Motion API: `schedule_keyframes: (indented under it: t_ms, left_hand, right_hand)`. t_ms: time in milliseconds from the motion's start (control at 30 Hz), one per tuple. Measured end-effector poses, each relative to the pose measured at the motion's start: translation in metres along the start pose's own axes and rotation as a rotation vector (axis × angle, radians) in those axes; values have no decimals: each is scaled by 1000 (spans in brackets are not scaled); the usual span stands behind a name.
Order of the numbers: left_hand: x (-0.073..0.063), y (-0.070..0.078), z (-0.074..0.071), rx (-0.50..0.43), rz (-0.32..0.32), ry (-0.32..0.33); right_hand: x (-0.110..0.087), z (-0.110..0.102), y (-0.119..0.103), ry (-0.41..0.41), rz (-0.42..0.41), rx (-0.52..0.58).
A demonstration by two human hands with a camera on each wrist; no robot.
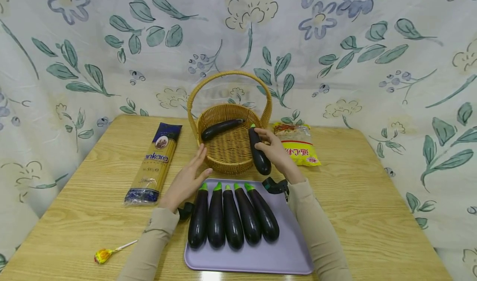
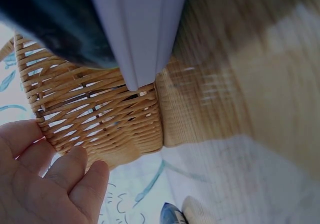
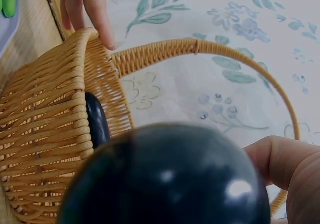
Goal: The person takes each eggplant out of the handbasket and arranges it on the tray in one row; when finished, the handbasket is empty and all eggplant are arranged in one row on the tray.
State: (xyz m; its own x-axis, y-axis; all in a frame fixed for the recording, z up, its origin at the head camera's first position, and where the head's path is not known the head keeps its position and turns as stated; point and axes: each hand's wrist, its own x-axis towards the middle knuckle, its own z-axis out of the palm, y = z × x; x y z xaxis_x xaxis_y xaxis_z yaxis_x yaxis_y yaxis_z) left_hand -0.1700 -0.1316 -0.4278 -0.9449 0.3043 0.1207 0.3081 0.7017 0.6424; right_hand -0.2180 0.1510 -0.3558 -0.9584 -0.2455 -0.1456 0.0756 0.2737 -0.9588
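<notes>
A wicker basket [image 1: 234,156] with a tall arched handle stands at the back of the table, one eggplant [image 1: 222,129] lying inside it. My right hand [image 1: 275,150] grips another eggplant [image 1: 259,154] over the basket's right rim; its rounded end fills the lower part of the right wrist view. With fingers extended, my left hand [image 1: 189,179] touches the basket's left front side, and in the left wrist view its fingertips [image 2: 77,154] rest at the weave. Several eggplants [image 1: 232,219] lie side by side on a lilac tray [image 1: 268,258] in front, green stems toward the basket.
A pack of spaghetti [image 1: 154,165] lies left of the basket, and a yellow noodle bag [image 1: 298,144] sits to its right. Near the left forearm is a wrapped lollipop [image 1: 104,255]. A floral curtain [image 1: 149,65] hangs behind the wooden table [image 1: 357,214].
</notes>
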Motion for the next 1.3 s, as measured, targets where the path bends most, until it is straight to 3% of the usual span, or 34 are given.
schedule_keyframes:
  t_ms: [567,1133,1300]
  left_hand:
    - [0,0,0,6,-3,-6]
    - [1,-1,-1,11,0,-4]
    - [1,-1,0,17,-2,-6]
  right_hand:
    - [-21,-5,16,39,0,2]
    - [-40,-3,35,22,-82,-27]
    - [-44,-4,40,31,-46,-32]
